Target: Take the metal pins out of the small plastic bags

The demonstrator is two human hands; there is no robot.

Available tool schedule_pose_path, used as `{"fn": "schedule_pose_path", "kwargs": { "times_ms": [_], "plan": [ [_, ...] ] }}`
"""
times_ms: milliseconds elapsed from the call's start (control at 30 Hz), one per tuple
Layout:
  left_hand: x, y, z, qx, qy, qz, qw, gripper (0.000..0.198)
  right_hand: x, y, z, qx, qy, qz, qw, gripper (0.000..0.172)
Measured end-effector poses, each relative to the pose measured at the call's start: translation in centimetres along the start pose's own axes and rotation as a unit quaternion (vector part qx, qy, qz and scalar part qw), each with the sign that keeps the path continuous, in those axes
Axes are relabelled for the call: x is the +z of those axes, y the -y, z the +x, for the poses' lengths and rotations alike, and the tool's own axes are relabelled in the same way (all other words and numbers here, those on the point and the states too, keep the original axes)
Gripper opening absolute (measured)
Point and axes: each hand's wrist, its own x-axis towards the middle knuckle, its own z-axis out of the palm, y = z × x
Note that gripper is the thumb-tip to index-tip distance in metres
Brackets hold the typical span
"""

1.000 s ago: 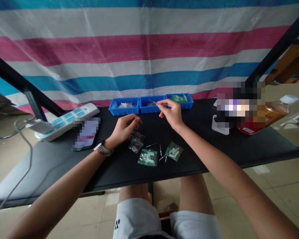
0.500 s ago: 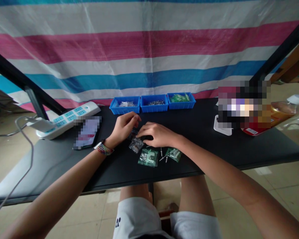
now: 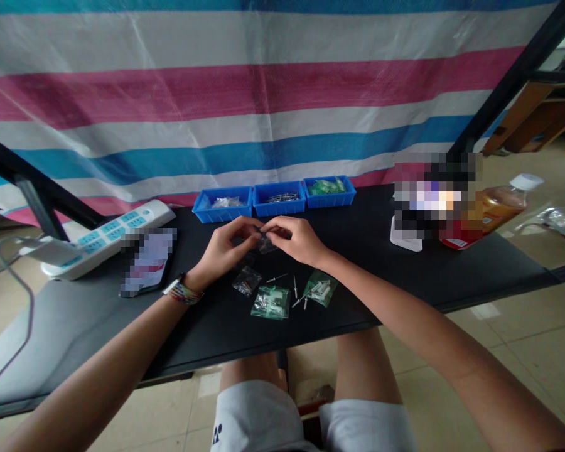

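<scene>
A small clear plastic bag hangs between my hands, pinched at its top edge; what is inside is hard to make out. My left hand and my right hand are both closed on it, fingertips nearly touching. Just below lies another small clear bag with small parts in it. Nearer the front edge is a green bag with pale pieces. A second green bag sits to its right, under my right forearm. Several loose rivets are scattered between and above the green bags.
Three blue bins stand at the back: the left bin with clear bags, the middle bin with rivets, the right bin with green bags. A power strip and phone lie left; a bottle stands right.
My hands have come together and lifted a small clear bag off the table. The other clear bag and the loose rivets are now uncovered. The view has shifted slightly.
</scene>
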Motion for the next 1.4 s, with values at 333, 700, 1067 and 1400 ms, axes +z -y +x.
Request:
{"fn": "schedule_pose_path", "kwargs": {
  "times_ms": [333,700,1067,1400],
  "plan": [
    [0.2,-0.7,0.1,0.079,-0.003,0.045,0.996,0.03,0.7,-0.1,0.3,0.146,-0.104,0.244,0.953,0.043],
    [0.5,-0.4,0.0,0.009,-0.072,-0.03,0.997,0.033,0.3,1.0,0.0,0.113,-0.051,0.211,0.97,0.035],
    [0.2,-0.5,-0.3,0.029,-0.032,0.009,0.999,0.031,0.2,-0.4,0.4,0.169,-0.071,0.302,0.936,0.051],
    [0.2,-1.0,0.0,0.08,-0.06,0.083,0.992,0.019,-0.1,0.2,0.3,0.177,-0.048,0.3,0.936,0.059]
  ]
}}
